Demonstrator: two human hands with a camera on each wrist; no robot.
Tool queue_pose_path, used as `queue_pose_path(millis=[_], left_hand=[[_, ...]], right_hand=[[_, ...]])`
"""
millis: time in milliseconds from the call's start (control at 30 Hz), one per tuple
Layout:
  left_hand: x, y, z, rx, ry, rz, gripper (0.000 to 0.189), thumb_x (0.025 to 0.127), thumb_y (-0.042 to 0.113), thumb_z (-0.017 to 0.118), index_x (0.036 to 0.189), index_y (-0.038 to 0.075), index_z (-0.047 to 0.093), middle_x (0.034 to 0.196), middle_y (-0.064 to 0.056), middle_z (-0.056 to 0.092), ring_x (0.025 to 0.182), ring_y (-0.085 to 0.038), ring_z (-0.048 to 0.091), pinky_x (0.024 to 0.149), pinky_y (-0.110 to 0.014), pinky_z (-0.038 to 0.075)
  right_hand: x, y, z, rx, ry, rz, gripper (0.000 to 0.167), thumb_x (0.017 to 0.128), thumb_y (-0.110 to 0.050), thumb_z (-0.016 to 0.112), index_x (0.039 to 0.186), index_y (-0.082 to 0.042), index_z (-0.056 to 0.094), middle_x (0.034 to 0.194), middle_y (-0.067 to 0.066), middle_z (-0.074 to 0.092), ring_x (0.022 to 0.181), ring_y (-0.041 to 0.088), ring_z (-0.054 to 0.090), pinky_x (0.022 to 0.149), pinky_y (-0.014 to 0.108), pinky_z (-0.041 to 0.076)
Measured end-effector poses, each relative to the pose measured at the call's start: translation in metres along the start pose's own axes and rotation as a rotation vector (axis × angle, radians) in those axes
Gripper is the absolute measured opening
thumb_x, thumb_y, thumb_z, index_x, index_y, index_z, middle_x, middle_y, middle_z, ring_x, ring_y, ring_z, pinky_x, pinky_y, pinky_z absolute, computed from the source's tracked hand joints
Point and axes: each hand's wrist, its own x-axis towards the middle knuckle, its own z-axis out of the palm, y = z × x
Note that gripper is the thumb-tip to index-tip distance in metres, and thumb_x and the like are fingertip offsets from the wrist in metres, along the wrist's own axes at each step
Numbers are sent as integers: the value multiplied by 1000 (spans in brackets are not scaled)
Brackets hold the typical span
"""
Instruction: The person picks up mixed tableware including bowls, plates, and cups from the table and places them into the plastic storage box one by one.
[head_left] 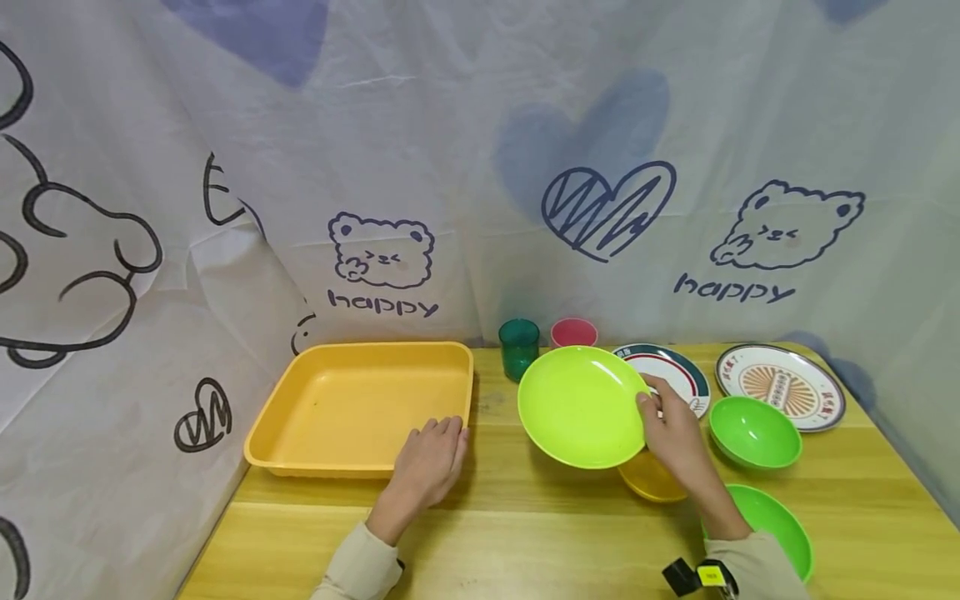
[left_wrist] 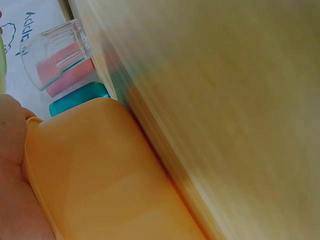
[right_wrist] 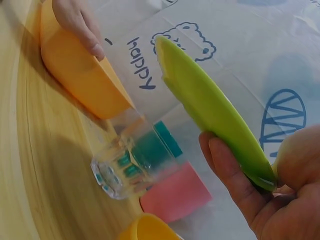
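My right hand [head_left: 671, 429] pinches the right edge of a yellow-green plate [head_left: 581, 408], thumb on top and fingers beneath. The plate is tilted and held above the table, as the right wrist view also shows. At the near right corner of a yellow-orange plastic tray [head_left: 360, 467], my left hand [head_left: 431, 462] grips the rim with fingers bent over it. In the left wrist view the tray's outer wall [left_wrist: 100, 170] fills the middle, with part of the left hand [left_wrist: 15, 155] at its rim. No items show inside the tray.
Behind the plate stand a teal cup [head_left: 519, 350], a pink cup [head_left: 574, 332] and a clear glass [right_wrist: 112, 170]. A yellow-orange bowl [head_left: 654, 479], two green bowls [head_left: 756, 433] and two patterned plates [head_left: 780, 387] lie on the right. A printed cloth [head_left: 480, 167] hangs along the back.
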Motion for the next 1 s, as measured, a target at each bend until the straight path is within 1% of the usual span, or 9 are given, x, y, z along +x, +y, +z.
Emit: queue_pose_path(millis=[200, 333, 433, 533, 667, 733, 833, 933, 1000], left_hand=[[0, 0, 1, 14, 19, 13, 31, 112, 30, 38, 98, 10, 57, 85, -6, 59, 83, -27, 59, 65, -41, 48], [-1, 0, 0, 25, 34, 20, 31, 112, 29, 39, 100, 9, 59, 88, -8, 62, 83, -29, 60, 65, -44, 51], [-1, 0, 2, 26, 42, 24, 31, 112, 29, 40, 100, 8, 60, 89, -8, 62, 83, -29, 61, 65, -45, 52], [-1, -1, 3, 16, 51, 25, 30, 111, 29, 41, 100, 8, 60, 88, -8, 62, 80, -29, 60, 63, -44, 52], [-1, -1, 0, -32, 75, 14, 31, 112, 30, 41, 102, 8, 60, 91, -7, 60, 80, -26, 58, 63, -40, 51], [0, 2, -4, -82, 109, 3, 33, 112, 33, 40, 105, 7, 60, 93, -6, 59, 81, -24, 56, 65, -38, 51], [4, 7, -13, -223, 182, -15, 40, 112, 37, 40, 115, 5, 62, 101, -6, 60, 89, -23, 57, 72, -38, 53], [10, 14, -23, -442, 231, -33, 47, 112, 39, 37, 129, 2, 61, 110, -7, 61, 98, -23, 58, 80, -39, 54], [15, 18, -32, -602, 237, -49, 50, 112, 39, 38, 139, 1, 57, 118, -9, 63, 105, -24, 60, 86, -41, 55]], right_hand=[[2, -7, 10, 47, -11, 19, 40, 108, -9, 44, 143, 10, 48, 94, 21, 69, 73, 19, 62, 64, 24, 51], [4, -11, 19, 72, -13, 35, 39, 107, -8, 45, 143, 9, 49, 93, 21, 69, 72, 21, 63, 62, 24, 52], [6, -15, 25, 67, -16, 41, 40, 108, -9, 45, 143, 9, 48, 100, 23, 70, 79, 25, 65, 69, 28, 55], [7, -18, 30, 66, -26, 46, 41, 108, -10, 44, 144, 9, 47, 106, 25, 69, 88, 30, 66, 79, 36, 58], [8, -20, 34, 80, -35, 64, 41, 109, -9, 44, 146, 9, 46, 109, 26, 69, 93, 33, 65, 88, 45, 57], [7, -21, 35, 85, -38, 70, 42, 109, -10, 43, 147, 9, 45, 110, 26, 69, 94, 33, 65, 91, 48, 57], [7, -22, 38, 94, -33, 64, 42, 109, -10, 44, 147, 8, 45, 110, 26, 68, 95, 34, 65, 94, 50, 55], [7, -23, 43, 103, -26, 55, 42, 108, -9, 45, 147, 8, 45, 108, 25, 66, 94, 34, 62, 93, 48, 54], [7, -25, 48, 117, -20, 45, 42, 108, -8, 46, 147, 8, 46, 109, 25, 66, 95, 34, 61, 93, 47, 53]])
